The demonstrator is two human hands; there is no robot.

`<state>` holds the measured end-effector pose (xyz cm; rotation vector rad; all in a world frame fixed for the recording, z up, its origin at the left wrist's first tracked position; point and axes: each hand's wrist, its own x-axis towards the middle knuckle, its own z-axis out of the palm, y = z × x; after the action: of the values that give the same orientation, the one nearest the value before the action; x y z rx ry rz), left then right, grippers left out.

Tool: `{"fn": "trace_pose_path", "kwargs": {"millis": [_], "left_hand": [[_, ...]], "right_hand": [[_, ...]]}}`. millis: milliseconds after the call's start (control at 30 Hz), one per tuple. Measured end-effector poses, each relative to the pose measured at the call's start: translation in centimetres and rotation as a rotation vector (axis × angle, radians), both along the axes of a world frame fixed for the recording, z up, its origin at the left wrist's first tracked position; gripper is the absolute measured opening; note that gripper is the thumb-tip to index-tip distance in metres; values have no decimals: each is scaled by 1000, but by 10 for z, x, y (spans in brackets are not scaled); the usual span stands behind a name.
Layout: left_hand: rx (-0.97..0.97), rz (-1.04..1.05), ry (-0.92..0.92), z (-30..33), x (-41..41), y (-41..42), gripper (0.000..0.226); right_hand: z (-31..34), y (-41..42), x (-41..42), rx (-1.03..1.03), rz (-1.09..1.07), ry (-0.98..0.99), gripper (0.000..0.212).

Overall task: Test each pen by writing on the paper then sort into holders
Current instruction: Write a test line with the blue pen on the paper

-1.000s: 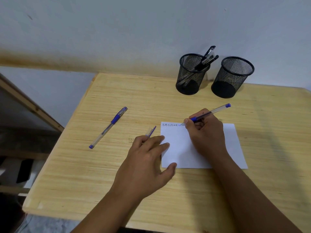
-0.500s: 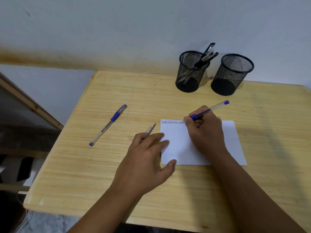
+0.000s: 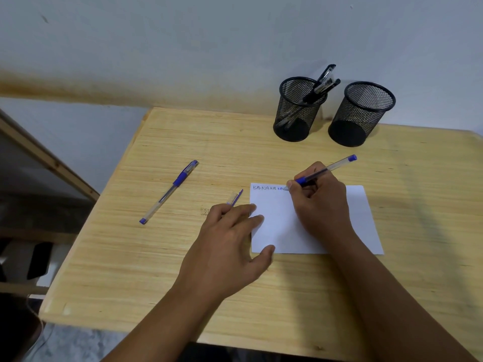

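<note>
1. Since a second ago, the right hand (image 3: 320, 205) has been inching rightward along the top line of the paper (image 3: 277, 231), and a further short word in blue ink is now showing beside the earlier scribbles.
2. That right hand is curling its thumb and fingers around a clear-barrelled blue pen (image 3: 321, 171), pinching it near the blue grip, with the tip touching the sheet near its top edge and the capped end slanting up and to the right.
3. Meanwhile the left hand (image 3: 230, 246) is staying where it was, lying with fingers fairly straight; its fingertips and thumb are pressing on the left edge of the sheet.
4. Poking out from between the left hand's fingers is the pen cap (image 3: 235, 198), clear with a blue clip; exactly how the fingers are gripping it is hidden.
5. Another blue pen (image 3: 170, 190) is lying untouched on the wooden table (image 3: 130, 257), well to the left of the sheet, set on a diagonal.
6. Two black mesh holders are standing side by side at the table's far edge against the wall: the left holder (image 3: 298, 113) is containing several dark pens (image 3: 322, 86) leaning to the right, and the right holder (image 3: 360, 116) is showing only its dark base.
</note>
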<state>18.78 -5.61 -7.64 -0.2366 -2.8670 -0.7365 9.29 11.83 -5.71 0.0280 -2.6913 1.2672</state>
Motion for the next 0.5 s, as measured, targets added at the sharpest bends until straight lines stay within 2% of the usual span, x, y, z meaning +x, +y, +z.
{"fn": "trace_pose_path", "kwargs": {"millis": [100,233,500], "left_hand": [[-4,-3,0,0,0,0,55],[-14,4,3,0,-1,0,56],[-44,9,-20,4,2,2,60]], "right_hand": [[0,2,-1,-59,-27,10,9],[0,10,-2,-283,-127,17,12],[14,18,0,-575,-95,-42,13]]}}
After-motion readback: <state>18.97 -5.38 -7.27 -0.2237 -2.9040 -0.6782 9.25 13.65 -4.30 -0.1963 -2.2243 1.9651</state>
